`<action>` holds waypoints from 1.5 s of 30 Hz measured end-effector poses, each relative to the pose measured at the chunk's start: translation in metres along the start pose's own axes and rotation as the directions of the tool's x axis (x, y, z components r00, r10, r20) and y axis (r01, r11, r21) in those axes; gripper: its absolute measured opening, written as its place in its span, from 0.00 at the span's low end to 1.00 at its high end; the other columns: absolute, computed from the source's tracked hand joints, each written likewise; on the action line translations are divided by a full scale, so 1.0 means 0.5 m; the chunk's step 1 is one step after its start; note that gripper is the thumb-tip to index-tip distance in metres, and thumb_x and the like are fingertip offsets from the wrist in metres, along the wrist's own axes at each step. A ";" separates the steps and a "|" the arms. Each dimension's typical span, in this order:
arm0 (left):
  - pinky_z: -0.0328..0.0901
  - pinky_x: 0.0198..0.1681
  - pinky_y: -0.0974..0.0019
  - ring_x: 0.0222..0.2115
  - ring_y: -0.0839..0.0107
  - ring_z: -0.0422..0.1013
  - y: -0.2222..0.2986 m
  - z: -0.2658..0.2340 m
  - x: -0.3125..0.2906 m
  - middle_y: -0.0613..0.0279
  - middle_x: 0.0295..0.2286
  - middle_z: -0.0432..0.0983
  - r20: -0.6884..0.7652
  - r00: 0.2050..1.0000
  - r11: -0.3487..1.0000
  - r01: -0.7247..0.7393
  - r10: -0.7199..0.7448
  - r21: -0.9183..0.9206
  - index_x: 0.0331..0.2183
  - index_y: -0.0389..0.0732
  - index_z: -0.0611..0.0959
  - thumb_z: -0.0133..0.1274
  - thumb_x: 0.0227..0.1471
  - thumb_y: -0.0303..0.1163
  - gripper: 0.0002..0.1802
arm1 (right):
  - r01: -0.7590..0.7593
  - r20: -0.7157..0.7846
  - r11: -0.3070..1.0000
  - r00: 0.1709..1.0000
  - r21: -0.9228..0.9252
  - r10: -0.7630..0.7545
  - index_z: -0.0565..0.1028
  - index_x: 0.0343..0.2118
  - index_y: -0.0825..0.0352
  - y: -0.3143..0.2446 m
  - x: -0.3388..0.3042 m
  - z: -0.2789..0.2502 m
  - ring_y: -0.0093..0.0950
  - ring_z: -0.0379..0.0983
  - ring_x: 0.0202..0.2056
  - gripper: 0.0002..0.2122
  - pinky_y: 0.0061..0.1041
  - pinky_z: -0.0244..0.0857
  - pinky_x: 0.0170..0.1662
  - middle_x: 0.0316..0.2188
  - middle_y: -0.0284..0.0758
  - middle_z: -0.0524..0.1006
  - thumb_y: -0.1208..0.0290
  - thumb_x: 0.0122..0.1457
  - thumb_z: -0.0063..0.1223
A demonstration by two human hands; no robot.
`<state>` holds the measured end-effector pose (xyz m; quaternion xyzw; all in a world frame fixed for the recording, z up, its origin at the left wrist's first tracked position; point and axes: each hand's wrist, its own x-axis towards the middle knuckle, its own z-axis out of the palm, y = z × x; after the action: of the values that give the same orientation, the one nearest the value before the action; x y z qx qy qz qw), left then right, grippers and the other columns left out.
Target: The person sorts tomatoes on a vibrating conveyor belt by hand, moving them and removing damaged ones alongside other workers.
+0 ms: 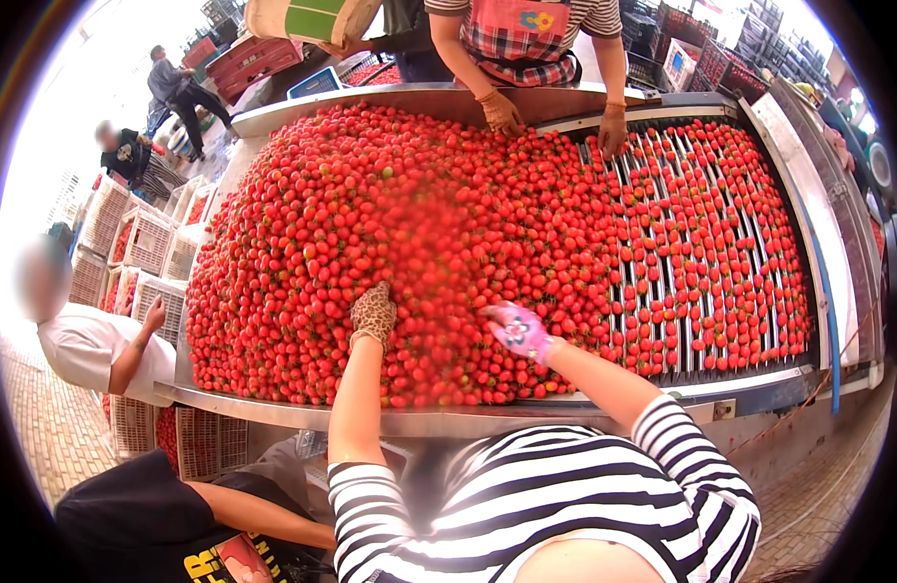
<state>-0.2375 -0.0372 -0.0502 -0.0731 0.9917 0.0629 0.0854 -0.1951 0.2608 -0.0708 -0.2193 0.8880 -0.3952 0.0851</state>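
A wide heap of small red cherry tomatoes (293,262) fills the left and middle of a metal sorting table. My left hand (374,312), in a leopard-print glove, rests on the heap near its front. Its fingers point away from me against the tomatoes, and I see nothing gripped. To its right, my right hand (520,331), in a pink-purple glove with a flower pattern, lies over the tomatoes. Its fingers reach leftward and look open, their tips partly lost among the fruit. A blurred patch hangs over the tomatoes between my hands.
Rollers (706,253) on the right carry tomatoes in rows. Across the table, a co-worker's gloved hands (557,121) touch the fruit. Another person tips a box (308,19) at the back. White crates (142,243) stand at left, near a person in white (108,350). A metal rim (439,420) edges the near side.
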 end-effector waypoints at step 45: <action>0.68 0.38 0.51 0.39 0.54 0.72 0.247 0.013 -0.054 0.53 0.39 0.74 -0.006 0.859 0.854 -0.509 0.511 -0.111 0.46 0.45 0.73 0.47 0.49 0.38 0.21 | -0.558 0.666 -0.374 0.685 0.741 0.296 0.71 0.44 0.57 0.093 -0.065 0.004 0.25 0.71 0.36 0.15 0.32 0.70 0.37 0.37 0.27 0.75 0.54 0.62 0.43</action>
<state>-0.2295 0.0884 -0.0378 0.1884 0.9696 0.1380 0.0731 -0.1803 0.3017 -0.1074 0.2496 0.2778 -0.8168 0.4398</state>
